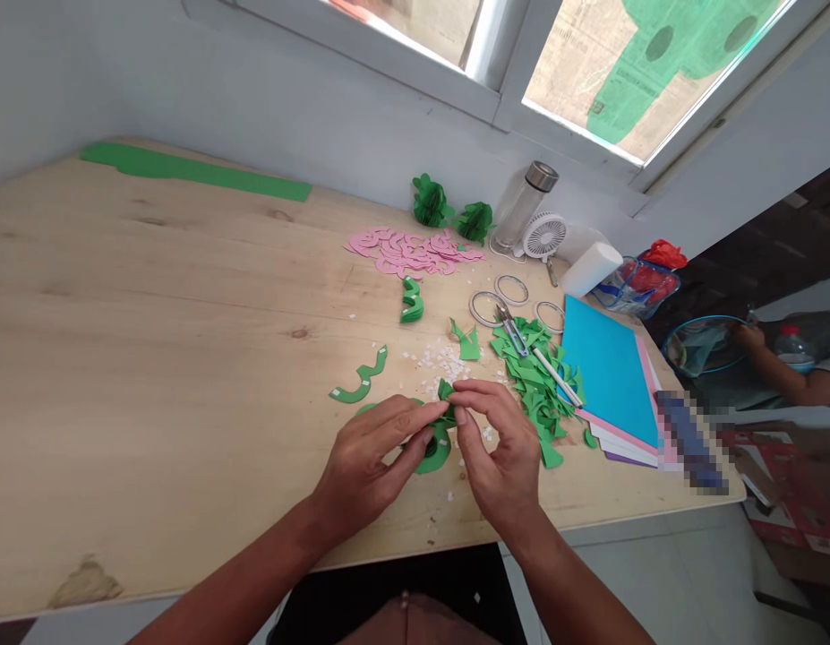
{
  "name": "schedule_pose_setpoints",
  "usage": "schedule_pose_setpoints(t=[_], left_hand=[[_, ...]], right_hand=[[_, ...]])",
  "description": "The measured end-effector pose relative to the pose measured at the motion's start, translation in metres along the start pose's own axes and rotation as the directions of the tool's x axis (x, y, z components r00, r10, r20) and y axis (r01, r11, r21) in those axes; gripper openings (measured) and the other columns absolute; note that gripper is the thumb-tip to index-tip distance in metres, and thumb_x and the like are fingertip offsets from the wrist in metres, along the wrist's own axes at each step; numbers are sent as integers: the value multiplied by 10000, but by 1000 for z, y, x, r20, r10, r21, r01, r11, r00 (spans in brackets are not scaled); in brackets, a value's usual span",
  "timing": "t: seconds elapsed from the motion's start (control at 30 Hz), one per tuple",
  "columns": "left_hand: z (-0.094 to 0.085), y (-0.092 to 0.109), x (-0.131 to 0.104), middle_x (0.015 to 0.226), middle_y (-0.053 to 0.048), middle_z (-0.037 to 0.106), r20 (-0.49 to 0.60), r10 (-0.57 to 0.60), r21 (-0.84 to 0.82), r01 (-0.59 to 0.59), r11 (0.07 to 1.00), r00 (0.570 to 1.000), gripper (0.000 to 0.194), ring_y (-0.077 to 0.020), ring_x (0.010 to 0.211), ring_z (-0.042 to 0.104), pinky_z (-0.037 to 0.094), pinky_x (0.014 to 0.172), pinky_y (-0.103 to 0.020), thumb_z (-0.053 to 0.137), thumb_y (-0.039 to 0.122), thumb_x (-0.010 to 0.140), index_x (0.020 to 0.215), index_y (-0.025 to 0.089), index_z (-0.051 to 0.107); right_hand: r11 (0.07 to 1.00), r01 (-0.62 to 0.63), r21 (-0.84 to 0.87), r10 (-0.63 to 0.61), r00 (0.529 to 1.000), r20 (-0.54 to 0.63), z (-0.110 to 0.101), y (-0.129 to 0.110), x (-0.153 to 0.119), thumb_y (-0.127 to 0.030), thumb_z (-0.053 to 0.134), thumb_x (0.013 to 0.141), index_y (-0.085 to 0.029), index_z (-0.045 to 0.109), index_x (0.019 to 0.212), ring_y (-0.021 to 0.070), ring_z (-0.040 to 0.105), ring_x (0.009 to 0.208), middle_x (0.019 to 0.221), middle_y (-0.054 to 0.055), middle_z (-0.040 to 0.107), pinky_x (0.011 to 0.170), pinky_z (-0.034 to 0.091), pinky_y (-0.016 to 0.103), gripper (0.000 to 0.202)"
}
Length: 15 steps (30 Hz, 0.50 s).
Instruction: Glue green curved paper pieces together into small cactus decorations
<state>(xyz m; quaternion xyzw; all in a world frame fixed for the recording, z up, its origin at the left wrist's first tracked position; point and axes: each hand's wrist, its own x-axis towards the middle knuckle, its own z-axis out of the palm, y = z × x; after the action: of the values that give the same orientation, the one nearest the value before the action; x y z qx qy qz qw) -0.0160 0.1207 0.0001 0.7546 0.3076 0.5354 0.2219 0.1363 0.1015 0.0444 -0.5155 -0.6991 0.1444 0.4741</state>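
Note:
Near the front edge of the table, my left hand [378, 448] and my right hand [499, 443] meet over a curved green paper piece [436, 455]. The fingers of both hands pinch its upper part, and the left fingers cover some of it. A small white patch shows on the piece. To the left lies a wavy green strip [361, 383] with white patches. Further back stands a small stack of wavy green pieces [412, 300]. White paper bits [441, 360] are scattered just beyond my hands, beside a green scrap [466, 342].
Green scraps [539, 394] with snips [512, 330] and a white pen [557, 376] lie right of my hands. Tape rings [512, 289], pink cutouts [415, 251], a glass bottle [526, 206], a fan [544, 236] and blue sheets [606, 367] are behind. A person's arm shows far right.

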Motion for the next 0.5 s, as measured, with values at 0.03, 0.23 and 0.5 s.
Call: schedule_pose_setpoints(t=[0.03, 0.23, 0.5], left_hand=[[0, 0, 0, 849, -29, 680, 0, -2, -3, 2, 1000, 1000, 356, -133, 752, 639, 529, 640, -250, 579, 62, 843, 1159, 225, 594], [0, 1, 1, 833, -21, 679, -9, -4, -18, 4, 1000, 1000, 348, -128, 731, 640, 531, 633, -239, 586, 70, 838, 1147, 229, 605], [0, 0, 0, 848, -29, 688, 16, 13, -22, -12, 1000, 1000, 347, -138, 759, 647, 527, 640, -250, 577, 60, 840, 1146, 221, 600]], right_hand=[[1000, -15, 17, 15, 1000, 1, 0, -1, 1, -84, 533, 856, -217, 668, 948, 190, 646, 957, 995, 76, 680, 846, 517, 336, 210], [977, -143, 156, 140, 990, 34, -2, 1, 4, -138, 591, 837, -223, 685, 877, 195, 650, 952, 972, 66, 694, 846, 509, 341, 133], [901, -299, 315, 277, 954, 114, -4, 10, 8, -182, 652, 782, -219, 702, 794, 224, 639, 943, 920, 64, 705, 812, 497, 369, 64]])
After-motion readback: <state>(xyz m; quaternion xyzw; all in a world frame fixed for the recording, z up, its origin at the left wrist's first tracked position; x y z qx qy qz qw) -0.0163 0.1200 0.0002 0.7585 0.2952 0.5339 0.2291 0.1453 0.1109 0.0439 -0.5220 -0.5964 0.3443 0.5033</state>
